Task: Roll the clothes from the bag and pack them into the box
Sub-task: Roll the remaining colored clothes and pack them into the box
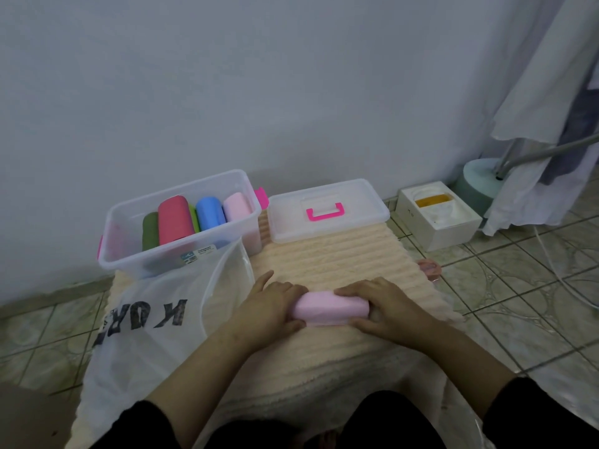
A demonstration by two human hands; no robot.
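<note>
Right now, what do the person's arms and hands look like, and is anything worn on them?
Both the left hand and the right hand are bare: no gloves, and no rings or watch that I can make out. The forearms are uncovered too. Dark, apparently black sleeves begin further up each arm and are plain, with no visible markings.

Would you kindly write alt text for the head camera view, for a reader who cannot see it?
Two hands, the left hand and right hand, grip a pale pink rolled garment on a cream mat. Behind, a clear box holds green, red, blue and pink rolls; its lid lies beside it, and a white plastic bag lies to the left.
</note>
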